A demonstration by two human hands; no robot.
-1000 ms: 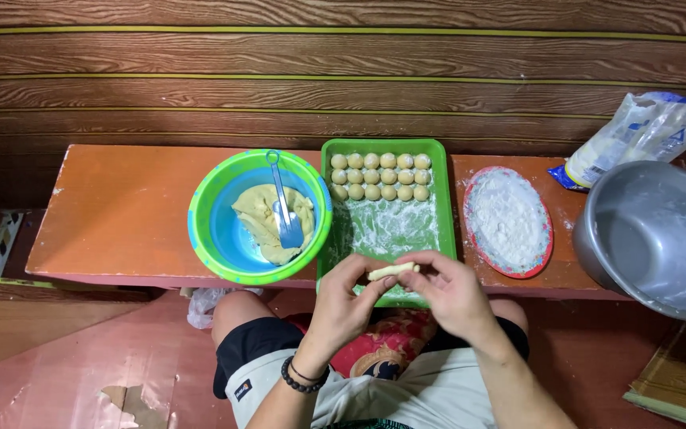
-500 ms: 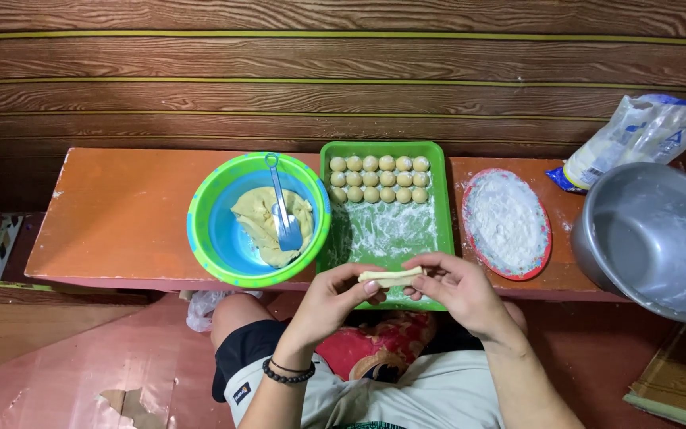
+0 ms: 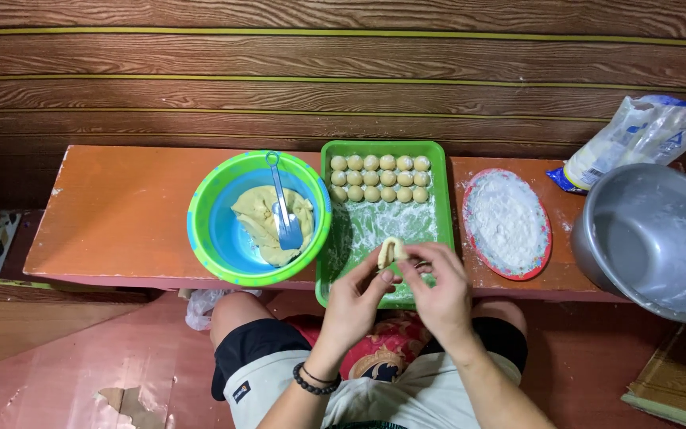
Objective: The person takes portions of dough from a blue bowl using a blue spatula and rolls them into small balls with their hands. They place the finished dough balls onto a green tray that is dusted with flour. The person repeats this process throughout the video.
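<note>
Left hand [image 3: 356, 300] and right hand [image 3: 438, 290], close together, both pinch a folded dough strip [image 3: 391, 251] above the near end of the floured green tray [image 3: 329, 262] holding dough balls [image 3: 379, 178], between bowl [image 3: 200, 230] and flour plate [image 3: 506, 221].

home kitchen bench [image 3: 121, 214] — dough bowl [image 3: 257, 218]; flour plate [image 3: 506, 222]

Even, warm overhead light; sharp focus throughout; soft glare on the metal basin [image 3: 653, 238]; slight wide-angle bowing at edges.
</note>
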